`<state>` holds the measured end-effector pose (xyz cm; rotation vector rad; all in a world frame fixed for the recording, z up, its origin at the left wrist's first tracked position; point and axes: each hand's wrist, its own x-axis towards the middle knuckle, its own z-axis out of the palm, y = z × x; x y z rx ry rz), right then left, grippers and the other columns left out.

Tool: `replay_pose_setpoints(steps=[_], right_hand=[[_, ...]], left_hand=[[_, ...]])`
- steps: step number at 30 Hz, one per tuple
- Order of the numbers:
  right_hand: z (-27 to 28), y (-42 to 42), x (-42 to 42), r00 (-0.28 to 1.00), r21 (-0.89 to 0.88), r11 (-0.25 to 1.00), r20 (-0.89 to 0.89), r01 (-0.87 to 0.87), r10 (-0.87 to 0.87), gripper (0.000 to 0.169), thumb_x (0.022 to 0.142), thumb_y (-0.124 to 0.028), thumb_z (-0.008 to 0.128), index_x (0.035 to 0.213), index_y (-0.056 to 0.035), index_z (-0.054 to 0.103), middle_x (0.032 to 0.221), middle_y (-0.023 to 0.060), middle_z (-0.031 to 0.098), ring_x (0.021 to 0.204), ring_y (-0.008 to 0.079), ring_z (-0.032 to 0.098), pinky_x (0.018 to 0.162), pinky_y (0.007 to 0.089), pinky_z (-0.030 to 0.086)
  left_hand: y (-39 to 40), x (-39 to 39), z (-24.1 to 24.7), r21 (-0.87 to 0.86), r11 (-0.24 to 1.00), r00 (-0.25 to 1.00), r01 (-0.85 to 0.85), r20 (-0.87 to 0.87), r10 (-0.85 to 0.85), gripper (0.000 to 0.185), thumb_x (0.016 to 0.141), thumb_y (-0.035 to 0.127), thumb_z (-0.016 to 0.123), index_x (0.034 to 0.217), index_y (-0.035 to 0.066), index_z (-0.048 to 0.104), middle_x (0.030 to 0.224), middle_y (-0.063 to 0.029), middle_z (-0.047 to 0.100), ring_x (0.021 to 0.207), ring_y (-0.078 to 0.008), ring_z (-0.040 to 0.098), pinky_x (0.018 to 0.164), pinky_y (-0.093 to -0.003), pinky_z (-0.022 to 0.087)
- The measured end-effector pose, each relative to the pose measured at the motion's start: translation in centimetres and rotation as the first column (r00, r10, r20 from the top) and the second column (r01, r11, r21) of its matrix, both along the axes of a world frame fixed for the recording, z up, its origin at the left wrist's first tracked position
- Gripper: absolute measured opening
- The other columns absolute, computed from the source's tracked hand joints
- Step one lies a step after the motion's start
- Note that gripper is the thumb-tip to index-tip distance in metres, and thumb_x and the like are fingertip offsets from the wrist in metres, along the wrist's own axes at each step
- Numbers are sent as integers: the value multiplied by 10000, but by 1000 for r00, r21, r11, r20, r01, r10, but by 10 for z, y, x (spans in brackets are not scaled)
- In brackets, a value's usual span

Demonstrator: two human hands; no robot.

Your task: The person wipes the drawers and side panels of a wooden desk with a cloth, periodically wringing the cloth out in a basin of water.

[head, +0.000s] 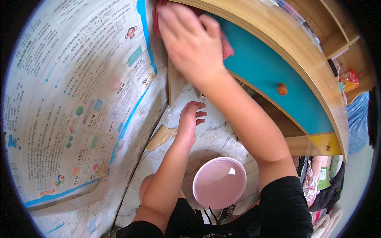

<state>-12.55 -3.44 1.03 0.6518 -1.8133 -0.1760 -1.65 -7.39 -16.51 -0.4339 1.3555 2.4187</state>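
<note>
My right hand (193, 38) is blurred at the top of the view, pressing a red cloth (228, 47) against the left end of the desk's blue drawer front (253, 62). Parts of the cloth show on both sides of the hand. My left hand (193, 117) hangs lower, over the marbled floor, its fingers apart and slightly curled, holding nothing. Beneath my arms stands a pink bucket (219, 183) with liquid in it. The drawer has a round wooden knob (282, 89).
A printed poster (89, 89) with a blue border covers the wall at left. A torn piece of cardboard (160, 137) lies on the floor beside the wall. Clothes (312, 181) are heaped at right, below a small yellow drawer (326, 144). Shelves hold items at upper right.
</note>
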Motion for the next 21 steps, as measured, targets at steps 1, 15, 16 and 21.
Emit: replay_pose_setpoints(steps=[1, 15, 16, 21], right_hand=[[8, 2, -4, 996, 14, 1000, -84, 18, -16, 375, 859, -203, 597, 1219, -127, 670, 1423, -35, 579, 1369, 112, 468, 995, 372, 330], [-102, 30, 6, 984, 242, 970, 177, -14, -30, 402, 868, -226, 612, 1257, -172, 702, 1457, -47, 575, 1398, 102, 452, 962, 386, 396], [-107, 28, 10, 977, 209, 977, 211, -25, -20, 409, 869, -222, 614, 1268, -176, 696, 1458, -46, 575, 1388, 103, 464, 958, 390, 396], [-173, 40, 23, 854, -209, 976, 494, -67, 165, 486, 856, -95, 605, 1339, -117, 651, 1438, 44, 586, 1343, 222, 521, 1035, 428, 397]], left_hand=[[1, -1, 1, 0, 1000, 1000, -1, 2, 1, 240, 987, 269, 504, 1092, 88, 622, 1146, -75, 686, 990, -202, 646, 836, -361, 506], [-40, 3, 5, 41, 941, 940, -336, 71, 332, 185, 935, 243, 619, 1069, 116, 633, 1124, -35, 639, 944, -175, 584, 804, -352, 462], [-43, 4, 8, 28, 932, 931, -361, 70, 358, 182, 933, 240, 621, 1067, 117, 634, 1124, -32, 638, 945, -170, 581, 802, -349, 461], [-47, -1, 11, -21, 883, 884, -468, -3, 468, 160, 929, 230, 631, 1057, 134, 634, 1109, -12, 632, 934, -144, 568, 795, -328, 455]])
